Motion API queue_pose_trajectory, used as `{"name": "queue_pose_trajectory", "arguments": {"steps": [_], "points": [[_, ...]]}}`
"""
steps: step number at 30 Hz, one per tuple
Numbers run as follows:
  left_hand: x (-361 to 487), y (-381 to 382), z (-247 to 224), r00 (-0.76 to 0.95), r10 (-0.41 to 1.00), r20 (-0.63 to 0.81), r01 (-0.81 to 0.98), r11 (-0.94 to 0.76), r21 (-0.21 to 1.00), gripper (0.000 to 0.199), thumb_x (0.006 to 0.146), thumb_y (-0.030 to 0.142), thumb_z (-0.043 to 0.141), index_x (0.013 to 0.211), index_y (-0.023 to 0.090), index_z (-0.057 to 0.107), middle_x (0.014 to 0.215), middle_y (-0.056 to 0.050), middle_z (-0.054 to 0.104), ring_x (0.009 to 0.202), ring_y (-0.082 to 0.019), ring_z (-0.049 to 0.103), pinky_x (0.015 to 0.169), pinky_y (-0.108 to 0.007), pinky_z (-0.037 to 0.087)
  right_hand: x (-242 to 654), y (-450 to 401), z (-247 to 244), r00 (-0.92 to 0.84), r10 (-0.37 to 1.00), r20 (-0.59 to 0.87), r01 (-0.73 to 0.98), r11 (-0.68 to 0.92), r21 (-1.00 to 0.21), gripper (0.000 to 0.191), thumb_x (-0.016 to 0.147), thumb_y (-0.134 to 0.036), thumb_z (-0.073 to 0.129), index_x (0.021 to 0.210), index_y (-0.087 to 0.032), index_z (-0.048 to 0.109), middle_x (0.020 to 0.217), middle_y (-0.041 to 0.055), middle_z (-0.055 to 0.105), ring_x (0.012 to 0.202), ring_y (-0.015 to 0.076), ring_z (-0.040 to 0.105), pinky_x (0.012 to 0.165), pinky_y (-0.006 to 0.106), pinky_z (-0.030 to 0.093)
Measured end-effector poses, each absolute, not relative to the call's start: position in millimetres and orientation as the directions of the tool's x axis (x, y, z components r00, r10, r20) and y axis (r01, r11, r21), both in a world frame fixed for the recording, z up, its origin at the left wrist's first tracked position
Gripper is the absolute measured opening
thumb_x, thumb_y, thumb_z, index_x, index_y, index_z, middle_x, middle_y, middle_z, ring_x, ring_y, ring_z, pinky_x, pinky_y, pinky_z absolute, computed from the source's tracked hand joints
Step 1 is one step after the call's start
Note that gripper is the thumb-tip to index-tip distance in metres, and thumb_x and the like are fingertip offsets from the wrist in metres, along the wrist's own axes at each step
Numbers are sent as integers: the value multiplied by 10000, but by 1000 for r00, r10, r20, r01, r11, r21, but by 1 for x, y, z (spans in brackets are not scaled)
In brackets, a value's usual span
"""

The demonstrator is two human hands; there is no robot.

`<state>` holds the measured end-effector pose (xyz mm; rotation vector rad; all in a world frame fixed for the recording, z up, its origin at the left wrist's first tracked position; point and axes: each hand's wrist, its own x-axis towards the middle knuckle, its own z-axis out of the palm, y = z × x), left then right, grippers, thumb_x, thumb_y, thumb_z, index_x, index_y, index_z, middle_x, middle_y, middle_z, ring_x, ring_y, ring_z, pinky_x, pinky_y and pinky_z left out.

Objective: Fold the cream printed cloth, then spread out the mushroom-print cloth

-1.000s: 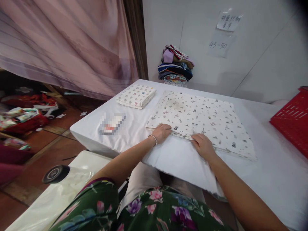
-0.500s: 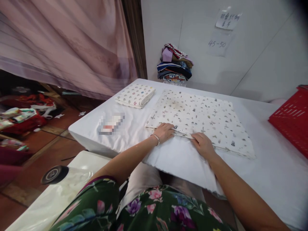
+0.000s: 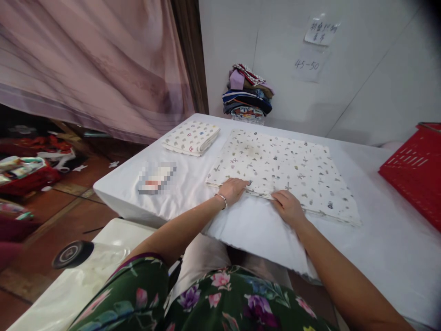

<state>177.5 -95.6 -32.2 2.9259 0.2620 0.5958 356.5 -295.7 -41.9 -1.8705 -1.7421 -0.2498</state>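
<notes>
A white cloth (image 3: 275, 165) with small grey printed figures lies folded into a flat, layered rectangle on the white-covered table (image 3: 186, 184). At its near edge, my left hand (image 3: 233, 190) wears a bracelet and has its fingers closed over the layers. A short way to the right, my right hand (image 3: 287, 205) pinches the same edge between thumb and fingers. The undersides of both hands are hidden. Behind and left of this cloth sits a smaller, thicker folded cloth (image 3: 191, 138) with a grey pattern.
A blurred-out flat item (image 3: 156, 178) rests on the table's left part. Piled fabrics (image 3: 247, 96) stand against the wall, and a red plastic basket (image 3: 413, 170) is at the right. Left of the table are a white surface (image 3: 103, 257) with a dark round object (image 3: 73, 254) and a pink curtain (image 3: 103, 59).
The camera view has shifted slightly, so the scene sits a little further left. Both hands stay on the cloth's near edge, with hardly any movement.
</notes>
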Motion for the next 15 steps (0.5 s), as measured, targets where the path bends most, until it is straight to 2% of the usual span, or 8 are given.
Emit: {"name": "queue_pose_trajectory", "arguments": {"steps": [7, 11, 15], "points": [[174, -84, -26, 930, 100, 354, 104, -995, 7, 279, 865, 100, 413, 966, 200, 654, 1003, -64, 651, 953, -187, 558, 788, -345, 421, 356, -297, -42, 133, 853, 505, 962, 11, -271, 253, 921, -316, 413, 959, -191, 629, 947, 87, 620, 876, 212, 554, 754, 346, 468], [170, -84, -29, 943, 52, 328, 52, -999, 10, 283, 864, 101, 405, 959, 199, 653, 1006, -56, 650, 937, -173, 556, 789, -326, 423, 356, -297, -41, 134, 859, 493, 959, 12, -282, 270, 924, -334, 402, 959, -196, 632, 937, 86, 622, 862, 211, 555, 742, 349, 472], [164, -84, -27, 930, 121, 346, 113, -993, 45, 268, 889, 147, 393, 999, 180, 635, 985, -62, 655, 918, -172, 563, 797, -317, 429, 356, -297, -42, 135, 860, 493, 960, 10, -282, 261, 922, -318, 405, 956, -192, 631, 942, 84, 623, 862, 207, 553, 741, 342, 470]]}}
